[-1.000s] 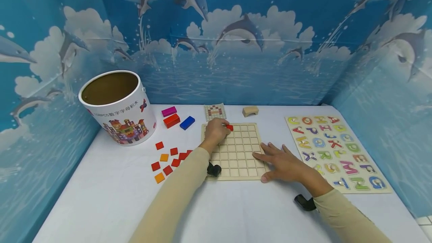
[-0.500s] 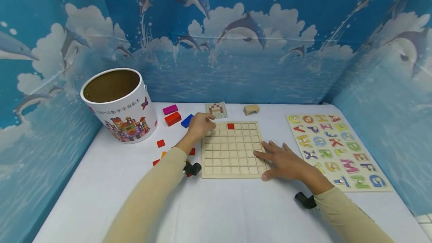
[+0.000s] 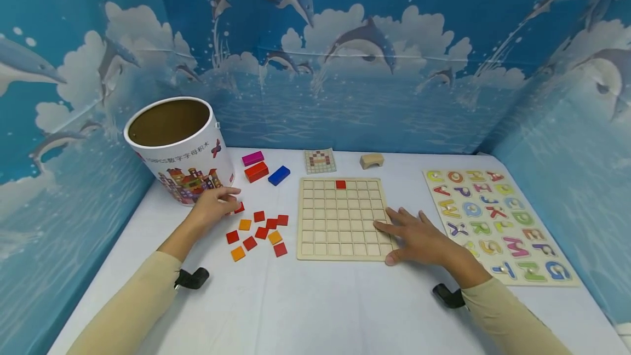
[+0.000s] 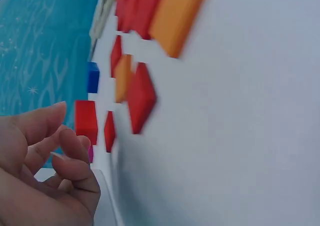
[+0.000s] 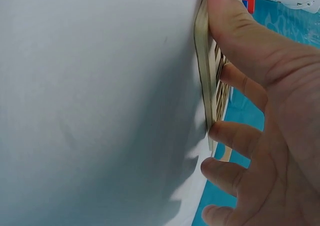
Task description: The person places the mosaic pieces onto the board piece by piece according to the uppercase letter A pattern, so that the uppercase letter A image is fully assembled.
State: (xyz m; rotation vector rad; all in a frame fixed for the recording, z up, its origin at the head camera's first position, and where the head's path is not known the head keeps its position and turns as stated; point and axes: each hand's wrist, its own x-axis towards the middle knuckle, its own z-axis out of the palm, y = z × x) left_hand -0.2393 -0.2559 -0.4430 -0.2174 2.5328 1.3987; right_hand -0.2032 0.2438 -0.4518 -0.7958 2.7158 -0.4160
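so the left hand is right by a loose red tile, at the back of the other red and orange tiles, left of the grid board. Fingers loosely bent, thumb apart, nothing in its grip that I can see. Right hand is spread wide at the board's right edge, touching but not gripping it. I'd guess the tile's light, stiff, maybe slick, not fragile; lying flat, it probably wants a pinch on opposite edges
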